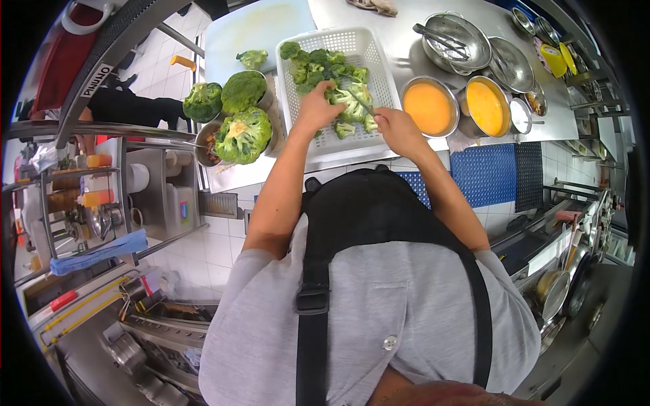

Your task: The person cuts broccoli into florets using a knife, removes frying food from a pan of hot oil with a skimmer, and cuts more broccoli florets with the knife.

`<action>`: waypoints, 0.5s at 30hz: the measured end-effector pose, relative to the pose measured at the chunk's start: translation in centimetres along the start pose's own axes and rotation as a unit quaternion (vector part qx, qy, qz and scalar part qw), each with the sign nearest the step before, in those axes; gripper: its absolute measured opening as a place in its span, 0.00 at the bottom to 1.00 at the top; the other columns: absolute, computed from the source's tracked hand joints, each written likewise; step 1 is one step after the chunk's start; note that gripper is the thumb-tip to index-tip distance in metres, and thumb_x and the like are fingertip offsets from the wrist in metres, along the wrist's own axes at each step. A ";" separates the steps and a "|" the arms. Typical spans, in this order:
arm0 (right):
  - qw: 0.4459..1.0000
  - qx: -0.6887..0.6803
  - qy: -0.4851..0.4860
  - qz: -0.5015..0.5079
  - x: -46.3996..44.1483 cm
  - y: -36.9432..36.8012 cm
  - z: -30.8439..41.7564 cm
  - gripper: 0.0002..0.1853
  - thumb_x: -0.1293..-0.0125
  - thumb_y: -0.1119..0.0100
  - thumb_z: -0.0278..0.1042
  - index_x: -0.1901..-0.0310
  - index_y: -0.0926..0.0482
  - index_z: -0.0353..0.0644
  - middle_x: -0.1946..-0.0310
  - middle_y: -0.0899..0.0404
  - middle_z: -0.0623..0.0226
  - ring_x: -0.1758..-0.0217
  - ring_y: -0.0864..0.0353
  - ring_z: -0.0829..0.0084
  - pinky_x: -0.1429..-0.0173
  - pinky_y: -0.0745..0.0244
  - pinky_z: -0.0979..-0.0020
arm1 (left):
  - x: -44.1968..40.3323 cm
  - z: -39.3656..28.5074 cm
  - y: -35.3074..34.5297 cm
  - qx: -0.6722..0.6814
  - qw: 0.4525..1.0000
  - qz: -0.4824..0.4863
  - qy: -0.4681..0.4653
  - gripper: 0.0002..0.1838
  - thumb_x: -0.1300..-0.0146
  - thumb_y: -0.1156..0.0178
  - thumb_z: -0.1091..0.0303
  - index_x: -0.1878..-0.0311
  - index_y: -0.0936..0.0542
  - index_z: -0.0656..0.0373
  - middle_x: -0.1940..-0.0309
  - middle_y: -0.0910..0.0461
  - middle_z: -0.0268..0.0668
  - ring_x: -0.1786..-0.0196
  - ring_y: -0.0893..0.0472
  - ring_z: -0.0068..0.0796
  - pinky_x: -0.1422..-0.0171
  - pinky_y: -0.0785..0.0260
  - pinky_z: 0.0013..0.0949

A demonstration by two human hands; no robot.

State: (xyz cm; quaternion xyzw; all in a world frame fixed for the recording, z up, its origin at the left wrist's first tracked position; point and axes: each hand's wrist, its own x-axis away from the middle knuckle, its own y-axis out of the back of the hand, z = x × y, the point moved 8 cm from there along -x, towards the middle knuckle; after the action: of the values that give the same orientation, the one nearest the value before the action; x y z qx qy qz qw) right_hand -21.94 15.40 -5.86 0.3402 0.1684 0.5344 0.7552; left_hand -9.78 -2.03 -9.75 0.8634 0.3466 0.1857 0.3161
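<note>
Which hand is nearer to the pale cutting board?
Left. The left hand, over the basket, lies toward the cutting board; the right hand, holding a knife, is farther across.

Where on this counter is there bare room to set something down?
The pale board beyond the broccoli heads, and the steel counter between the white basket and the bowl holding utensils. Crowded: the right, among the orange-filled containers.

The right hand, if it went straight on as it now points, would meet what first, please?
The right hand, knife leading, would likely meet the pale-stemmed broccoli piece in the white basket first; depth is unclear.
</note>
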 end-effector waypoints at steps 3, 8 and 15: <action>1.000 -0.011 -0.011 0.014 0.7 -0.1 0.5 0.16 0.24 0.48 0.35 0.46 0.17 0.35 0.69 0.15 0.52 0.64 0.14 0.53 0.53 0.22 0.56 | -0.5 0.8 -1.2 -0.034 0.999 0.035 -0.011 0.33 0.48 0.25 0.50 0.43 0.20 0.60 0.58 0.13 0.54 0.53 0.14 0.52 0.44 0.23 0.45; 1.000 0.005 -0.016 0.008 0.9 0.0 0.8 0.15 0.24 0.48 0.35 0.47 0.17 0.35 0.71 0.16 0.51 0.64 0.14 0.53 0.54 0.23 0.55 | 0.9 0.1 -1.1 -0.042 0.998 -0.020 -0.030 0.30 0.50 0.24 0.52 0.49 0.20 0.61 0.62 0.14 0.53 0.58 0.14 0.49 0.50 0.23 0.45; 1.000 0.003 -0.007 0.003 0.9 -0.5 0.8 0.15 0.24 0.47 0.35 0.47 0.17 0.35 0.68 0.16 0.46 0.61 0.16 0.46 0.52 0.24 0.52 | 2.3 -1.6 0.1 -0.008 0.996 -0.081 -0.035 0.27 0.52 0.22 0.60 0.52 0.21 0.64 0.64 0.14 0.52 0.63 0.14 0.49 0.55 0.23 0.43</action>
State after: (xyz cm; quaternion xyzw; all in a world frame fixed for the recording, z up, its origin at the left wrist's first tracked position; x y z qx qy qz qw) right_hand -20.77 15.86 -5.58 0.3468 0.1639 0.5340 0.7535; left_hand -8.99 0.16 -8.28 0.8360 0.4025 0.1323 0.3487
